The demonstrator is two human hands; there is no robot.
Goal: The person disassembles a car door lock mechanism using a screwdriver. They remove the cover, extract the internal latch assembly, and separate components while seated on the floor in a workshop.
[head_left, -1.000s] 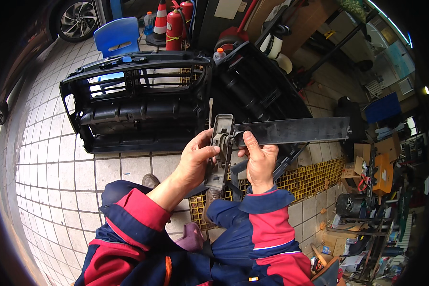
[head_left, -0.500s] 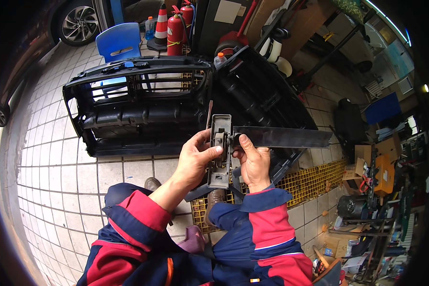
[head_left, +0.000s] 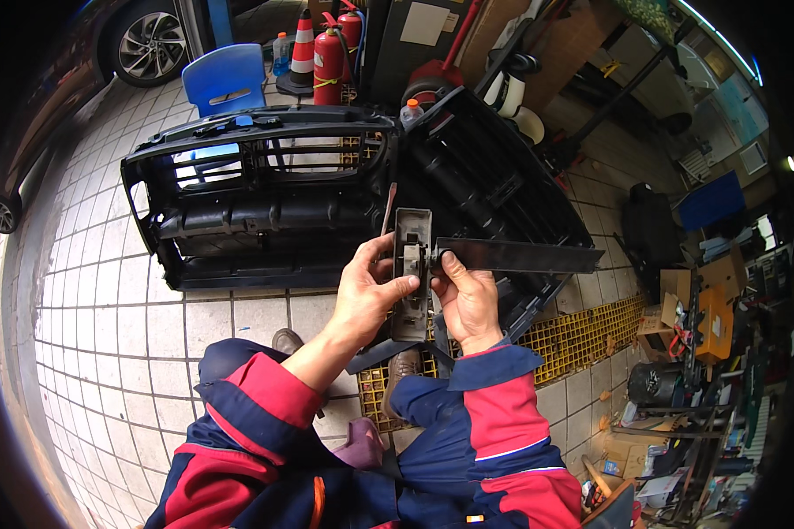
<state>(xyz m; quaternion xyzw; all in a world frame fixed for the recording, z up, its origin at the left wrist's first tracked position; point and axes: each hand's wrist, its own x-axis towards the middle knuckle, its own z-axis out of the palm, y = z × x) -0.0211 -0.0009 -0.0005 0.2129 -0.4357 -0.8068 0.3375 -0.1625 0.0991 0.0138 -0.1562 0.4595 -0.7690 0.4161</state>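
Observation:
I hold a grey plastic bracket (head_left: pixel 411 282) upright in front of me, with a long dark flat strip (head_left: pixel 520 257) sticking out of it to the right. My left hand (head_left: pixel 366 295) grips the bracket's left side, thumb and fingers wrapped round it. My right hand (head_left: pixel 469 295) pinches the spot where the strip joins the bracket. Behind both hands lies a large black car front bumper (head_left: pixel 265 207) on the tiled floor. My sleeves are blue and red.
A blue plastic chair (head_left: pixel 223 79), a traffic cone (head_left: pixel 303 48) and red fire extinguishers (head_left: pixel 329 55) stand beyond the bumper. A car wheel (head_left: pixel 146 44) is at the top left. A yellow floor grating (head_left: pixel 582 331) runs to my right, with boxes and machine parts (head_left: pixel 679 353) past it.
Both hands have kept hold of the bracket and strip. The strip has tilted slightly, its far end dropping, and the view has shifted a little to the right.

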